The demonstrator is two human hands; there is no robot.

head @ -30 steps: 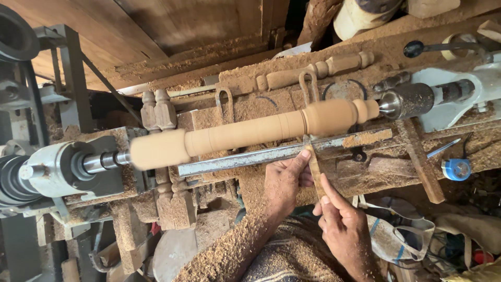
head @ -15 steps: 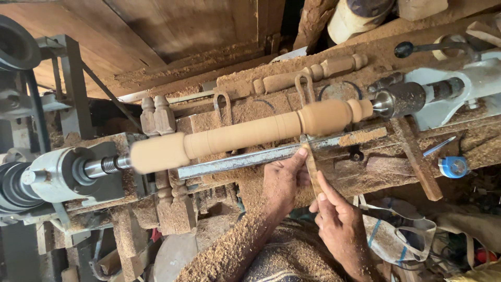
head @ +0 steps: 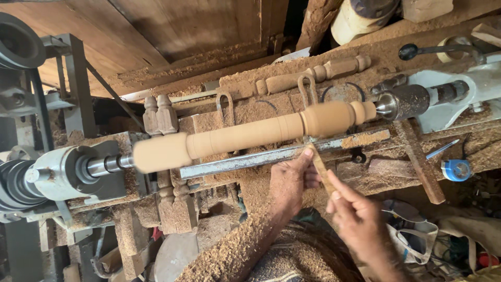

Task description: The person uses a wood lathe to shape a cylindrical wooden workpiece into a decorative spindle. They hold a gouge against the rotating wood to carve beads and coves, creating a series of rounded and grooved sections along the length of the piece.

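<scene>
**Turning on the lathe: spindle mostly shaped, tool at the bead end**

Landmark is the wooden spindle mounted between the lathe centres.

- Headstock grips its thick square-ish end; tailstock pins the other end, where a bead and a bulb are already cut.
- Middle run looks round and tapered, with faint ring marks. The thick block at the headstock end looks uncut. My read: profile well along, detail at the headstock end and finishing left. Can't tell from one frame whether it's spinning.
- Metal tool rest runs just below the spindle, parallel to it, dusted with sawdust.
- Left hand sits just under the rest below the bulb, fingers curled around the front of a narrow wooden-handled tool, thumb up against the rest.
- Right hand is lower, further from the spindle, fingers pinched on the tool's handle end. It's motion-blurred, so grip detail is rough.
- Tool tip meets the rest right below the bulb; contact with the wood itself I can't make out.
- Behind the spindle: a finished turned baluster lying in sawdust. Beyond the tailstock end, a blue tape roll.
</scene>
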